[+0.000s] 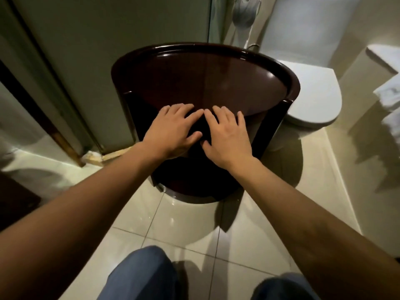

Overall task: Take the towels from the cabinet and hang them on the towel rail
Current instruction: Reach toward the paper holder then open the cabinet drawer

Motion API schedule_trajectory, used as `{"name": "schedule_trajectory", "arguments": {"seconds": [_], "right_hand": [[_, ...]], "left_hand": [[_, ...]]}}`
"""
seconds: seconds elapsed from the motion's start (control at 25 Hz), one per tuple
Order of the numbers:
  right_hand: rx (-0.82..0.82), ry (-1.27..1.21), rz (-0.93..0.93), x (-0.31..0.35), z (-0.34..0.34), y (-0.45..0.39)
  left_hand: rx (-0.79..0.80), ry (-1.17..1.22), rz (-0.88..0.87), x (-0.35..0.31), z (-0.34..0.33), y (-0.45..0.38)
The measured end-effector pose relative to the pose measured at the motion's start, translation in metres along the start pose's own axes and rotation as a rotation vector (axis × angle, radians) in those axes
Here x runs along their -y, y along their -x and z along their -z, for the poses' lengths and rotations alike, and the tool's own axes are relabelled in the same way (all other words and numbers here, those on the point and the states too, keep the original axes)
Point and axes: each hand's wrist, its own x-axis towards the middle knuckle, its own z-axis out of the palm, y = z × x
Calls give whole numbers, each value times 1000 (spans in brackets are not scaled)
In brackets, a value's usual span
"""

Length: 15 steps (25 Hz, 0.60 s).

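Note:
A round dark-brown glossy cabinet [216, 70] stands on the tiled floor in front of me. My left hand [171, 131] and my right hand [227, 135] lie side by side against its curved front just below the top edge, fingers spread, holding nothing. The cabinet's front is dark and I cannot make out what is inside. White towels [389, 98] hang at the far right edge of the view, partly cut off.
A white toilet [311, 94] with its lid down stands right behind the cabinet on the right. A toilet-paper holder [244, 11] is on the back wall. A grey door with a brown frame [65, 131] is on the left. My knees show at the bottom.

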Motion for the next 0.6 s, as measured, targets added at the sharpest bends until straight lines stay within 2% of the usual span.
{"name": "schedule_trajectory", "arguments": {"seconds": [0.16,0.36,0.6], "right_hand": [[-151,-44,-80,8,-12,42],[26,-39,-134,6,-35,41],[84,49,6,14,-33,30]], "left_hand": [[21,40,30,-7,-3,23],[34,18,-12,-7,-2,33],[40,-19,-4,-8,4,29]]}}
